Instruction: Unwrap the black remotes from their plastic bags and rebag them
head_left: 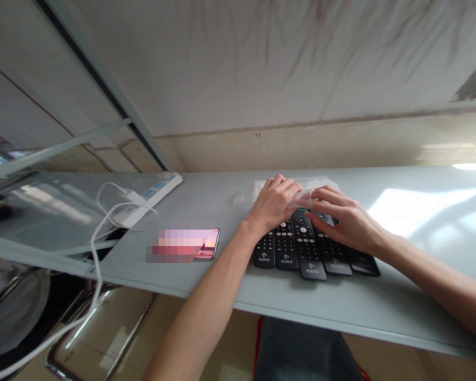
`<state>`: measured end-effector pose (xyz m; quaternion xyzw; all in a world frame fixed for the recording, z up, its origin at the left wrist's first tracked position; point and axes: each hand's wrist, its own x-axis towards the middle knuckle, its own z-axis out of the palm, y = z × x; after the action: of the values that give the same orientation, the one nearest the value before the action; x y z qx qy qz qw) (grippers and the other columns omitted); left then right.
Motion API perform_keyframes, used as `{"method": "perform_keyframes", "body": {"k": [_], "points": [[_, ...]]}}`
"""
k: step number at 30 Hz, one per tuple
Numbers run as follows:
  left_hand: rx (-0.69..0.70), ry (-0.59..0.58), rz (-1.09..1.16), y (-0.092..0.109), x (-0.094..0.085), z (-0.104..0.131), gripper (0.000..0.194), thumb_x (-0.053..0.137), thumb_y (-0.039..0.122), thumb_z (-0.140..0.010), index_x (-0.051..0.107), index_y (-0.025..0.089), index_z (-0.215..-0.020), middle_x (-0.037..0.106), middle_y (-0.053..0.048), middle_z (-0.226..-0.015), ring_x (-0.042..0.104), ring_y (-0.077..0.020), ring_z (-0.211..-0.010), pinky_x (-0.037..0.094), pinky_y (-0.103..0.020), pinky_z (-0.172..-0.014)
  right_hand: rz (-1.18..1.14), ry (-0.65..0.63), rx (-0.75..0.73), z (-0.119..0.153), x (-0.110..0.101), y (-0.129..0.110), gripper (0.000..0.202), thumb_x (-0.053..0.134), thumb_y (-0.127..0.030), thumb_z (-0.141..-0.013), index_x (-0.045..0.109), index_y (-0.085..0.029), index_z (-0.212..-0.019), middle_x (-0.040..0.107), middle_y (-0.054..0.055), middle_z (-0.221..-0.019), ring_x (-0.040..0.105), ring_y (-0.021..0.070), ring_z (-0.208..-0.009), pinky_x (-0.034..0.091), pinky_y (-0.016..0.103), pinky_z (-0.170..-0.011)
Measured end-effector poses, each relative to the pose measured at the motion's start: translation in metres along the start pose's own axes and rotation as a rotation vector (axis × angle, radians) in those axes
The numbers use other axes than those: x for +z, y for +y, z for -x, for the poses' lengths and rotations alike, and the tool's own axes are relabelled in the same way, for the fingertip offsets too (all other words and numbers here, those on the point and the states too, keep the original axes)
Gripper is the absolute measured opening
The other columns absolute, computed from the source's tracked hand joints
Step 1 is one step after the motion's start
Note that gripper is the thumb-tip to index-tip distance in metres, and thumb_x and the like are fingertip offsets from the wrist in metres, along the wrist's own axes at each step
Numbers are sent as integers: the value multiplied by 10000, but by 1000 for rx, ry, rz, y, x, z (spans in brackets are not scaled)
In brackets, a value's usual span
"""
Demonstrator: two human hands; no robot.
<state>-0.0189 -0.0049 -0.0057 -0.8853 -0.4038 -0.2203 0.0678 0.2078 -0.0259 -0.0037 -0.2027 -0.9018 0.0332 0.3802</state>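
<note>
Several black remote controls (307,248) lie side by side on a pale grey table (400,286). My left hand (275,203) rests over their far ends, fingers curled on a clear plastic bag (301,189) behind them. My right hand (343,217) lies across the right-hand remotes, its fingertips pinching the same clear plastic. The far ends of the remotes are hidden under both hands.
A phone (206,244) with a lit screen lies left of the remotes. A white power strip (153,197) with a white cable (99,248) sits at the table's left end. A wall runs behind the table. Bright sun patches fall on the right side.
</note>
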Motion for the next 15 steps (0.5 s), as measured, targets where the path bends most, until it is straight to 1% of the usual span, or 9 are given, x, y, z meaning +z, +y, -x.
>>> {"method": "perform_keyframes", "body": {"k": [3, 8, 15], "points": [[-26, 17, -25, 0, 1, 0, 220, 510, 306, -1139, 694, 190, -1176, 736, -72, -1183, 579, -256, -1179, 468, -394, -1043, 24, 41, -10, -1, 0, -1, 456, 613, -126, -1044, 715, -324, -1442, 719, 101, -1082, 664, 258, -997, 592, 440, -849], [-58, 40, -24, 0, 1, 0, 195, 560, 232, -1110, 700, 189, -1238, 733, -63, -1207, 571, -255, -1207, 463, -393, -1079, 62, 114, -17, -2, -1, -3, 473, 652, -112, -1016, 734, -358, -1412, 673, 74, -1026, 631, 236, -939, 569, 414, -837], [-104, 56, -23, -1, 1, 0, 312, 455, 145, -1117, 677, 217, -1324, 711, -65, -1235, 584, -249, -1203, 483, -397, -1077, 109, 173, -35, -4, -2, -4, 456, 654, -69, -1001, 746, -336, -1359, 600, 51, -981, 601, 216, -910, 527, 388, -799]]}}
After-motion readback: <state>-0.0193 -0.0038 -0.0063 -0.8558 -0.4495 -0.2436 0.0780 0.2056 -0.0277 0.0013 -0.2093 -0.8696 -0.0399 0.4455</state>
